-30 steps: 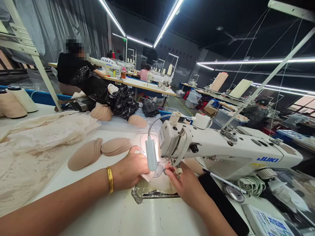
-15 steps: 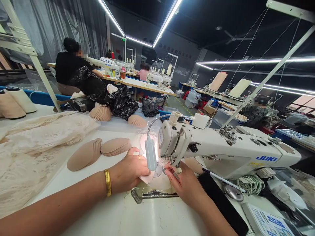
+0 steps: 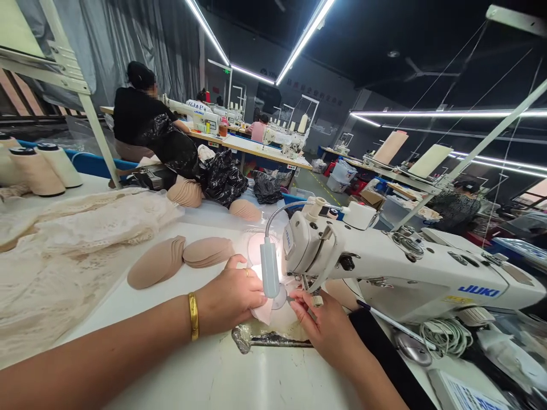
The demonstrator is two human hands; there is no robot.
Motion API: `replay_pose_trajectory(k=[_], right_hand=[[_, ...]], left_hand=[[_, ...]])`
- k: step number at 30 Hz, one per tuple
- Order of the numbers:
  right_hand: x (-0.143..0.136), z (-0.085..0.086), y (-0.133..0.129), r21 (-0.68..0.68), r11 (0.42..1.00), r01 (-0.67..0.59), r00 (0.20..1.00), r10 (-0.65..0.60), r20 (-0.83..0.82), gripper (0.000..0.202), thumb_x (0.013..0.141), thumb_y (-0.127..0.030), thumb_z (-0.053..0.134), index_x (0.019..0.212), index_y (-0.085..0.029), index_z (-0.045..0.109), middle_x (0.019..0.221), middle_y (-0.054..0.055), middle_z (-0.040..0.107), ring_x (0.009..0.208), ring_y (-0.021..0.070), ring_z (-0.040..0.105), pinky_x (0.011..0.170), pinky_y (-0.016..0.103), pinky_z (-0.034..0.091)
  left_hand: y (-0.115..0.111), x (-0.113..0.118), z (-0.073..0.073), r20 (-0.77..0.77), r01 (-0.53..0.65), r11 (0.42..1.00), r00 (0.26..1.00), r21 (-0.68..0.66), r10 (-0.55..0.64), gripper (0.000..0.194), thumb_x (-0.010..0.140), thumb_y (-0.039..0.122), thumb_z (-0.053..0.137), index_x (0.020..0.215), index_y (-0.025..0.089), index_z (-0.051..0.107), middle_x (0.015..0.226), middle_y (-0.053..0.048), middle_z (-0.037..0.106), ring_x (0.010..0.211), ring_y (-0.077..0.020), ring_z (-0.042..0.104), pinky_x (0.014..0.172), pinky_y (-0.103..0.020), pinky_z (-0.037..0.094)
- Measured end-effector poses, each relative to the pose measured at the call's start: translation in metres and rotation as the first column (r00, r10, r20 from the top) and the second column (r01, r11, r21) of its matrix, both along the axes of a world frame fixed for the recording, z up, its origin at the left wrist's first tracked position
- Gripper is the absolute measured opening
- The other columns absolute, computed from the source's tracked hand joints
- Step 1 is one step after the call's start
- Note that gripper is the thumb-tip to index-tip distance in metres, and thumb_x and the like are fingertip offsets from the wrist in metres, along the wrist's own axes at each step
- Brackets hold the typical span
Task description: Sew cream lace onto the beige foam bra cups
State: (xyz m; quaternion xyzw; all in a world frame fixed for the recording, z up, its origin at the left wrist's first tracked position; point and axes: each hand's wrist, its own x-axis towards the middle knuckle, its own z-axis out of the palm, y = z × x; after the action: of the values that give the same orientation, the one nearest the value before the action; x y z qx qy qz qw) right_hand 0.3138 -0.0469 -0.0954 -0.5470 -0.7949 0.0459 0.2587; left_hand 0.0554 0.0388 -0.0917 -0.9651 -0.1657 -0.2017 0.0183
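Note:
A white sewing machine (image 3: pixel 367 256) stands before me, its lit lamp (image 3: pixel 269 270) hanging over the needle area. My left hand (image 3: pixel 231 299), with a gold bangle at the wrist, is closed on a pale pink fabric piece (image 3: pixel 262 313) left of the needle. Thumb and fingers of my right hand (image 3: pixel 327 324) are pinched together close to the presser foot; what lies between them is too small to make out. Part of the fabric is hidden by the lamp and the left fingers. Beige cup pads lie fanned out in a left stack (image 3: pixel 156 263) and a right stack (image 3: pixel 208 251).
Cream lace (image 3: pixel 85 233) covers the table's left side, with thread cones (image 3: pixel 37 171) behind it. To the right are a black flat object (image 3: pixel 384 353), a coiled cable (image 3: pixel 447 336) and a computer mouse (image 3: pixel 412 347). A co-worker (image 3: pixel 143 119) sits at a machine further back.
The whole view has swung slightly left, so everything sits further right in the picture. Both hands stay beside the needle, with the pink fabric still in the left.

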Motion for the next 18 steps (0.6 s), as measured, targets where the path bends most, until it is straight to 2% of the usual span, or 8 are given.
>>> replay_pose_trajectory(k=[3, 7, 11, 15, 18], right_hand=[[-0.002, 0.003, -0.003, -0.056, 0.998, -0.042, 0.998, 0.044, 0.045, 0.026, 0.109, -0.029, 0.044, 0.110, -0.024, 0.069, 0.100, 0.008, 0.075, 0.088, 0.0252, 0.072, 0.072, 0.034, 0.056], [-0.005, 0.007, -0.004, -0.158, 0.978, -0.135, 0.987, 0.148, 0.070, 0.021, 0.107, -0.024, 0.049, 0.110, -0.026, 0.070, 0.093, 0.003, 0.072, 0.086, 0.0236, 0.067, 0.073, 0.033, 0.051], [-0.011, 0.012, -0.005, -0.222, 0.944, -0.246, 0.965, 0.259, 0.031, 0.021, 0.104, -0.018, 0.055, 0.109, -0.028, 0.072, 0.091, 0.001, 0.069, 0.086, 0.0207, 0.064, 0.076, 0.031, 0.050], [-0.015, 0.014, -0.007, -0.245, 0.939, -0.242, 0.962, 0.265, 0.065, 0.019, 0.104, -0.017, 0.056, 0.103, -0.026, 0.072, 0.092, 0.002, 0.067, 0.085, 0.0210, 0.064, 0.074, 0.031, 0.050], [-0.015, 0.010, -0.007, -0.245, 0.947, -0.208, 0.971, 0.230, 0.065, 0.020, 0.103, -0.015, 0.056, 0.106, -0.026, 0.073, 0.093, 0.003, 0.067, 0.088, 0.0223, 0.065, 0.076, 0.032, 0.050]], left_hand=[[-0.006, 0.001, -0.001, 0.017, -0.001, 1.000, 1.000, 0.007, 0.001, 0.017, 0.076, 0.004, 0.064, 0.079, 0.020, 0.059, 0.080, 0.004, 0.071, 0.078, -0.0223, 0.066, 0.097, -0.049, 0.028], [-0.015, 0.002, -0.004, 0.043, 0.019, 0.999, 0.999, 0.035, -0.020, 0.019, 0.086, 0.013, 0.065, 0.073, 0.019, 0.053, 0.078, 0.006, 0.068, 0.074, -0.0191, 0.062, 0.100, -0.049, 0.024], [-0.022, 0.004, -0.011, 0.092, 0.018, 0.996, 0.995, 0.086, -0.026, 0.023, 0.095, 0.015, 0.059, 0.072, 0.020, 0.055, 0.072, 0.008, 0.063, 0.063, -0.0143, 0.050, 0.104, -0.050, 0.021], [-0.025, 0.005, -0.018, 0.097, 0.022, 0.994, 0.995, 0.105, -0.032, 0.022, 0.094, 0.016, 0.059, 0.073, 0.021, 0.057, 0.072, 0.008, 0.063, 0.061, -0.0138, 0.046, 0.109, -0.052, 0.020], [-0.023, 0.007, -0.023, 0.104, 0.002, 0.997, 0.995, 0.081, -0.011, 0.020, 0.094, 0.014, 0.058, 0.075, 0.022, 0.059, 0.072, 0.007, 0.063, 0.062, -0.0137, 0.047, 0.109, -0.053, 0.022]])
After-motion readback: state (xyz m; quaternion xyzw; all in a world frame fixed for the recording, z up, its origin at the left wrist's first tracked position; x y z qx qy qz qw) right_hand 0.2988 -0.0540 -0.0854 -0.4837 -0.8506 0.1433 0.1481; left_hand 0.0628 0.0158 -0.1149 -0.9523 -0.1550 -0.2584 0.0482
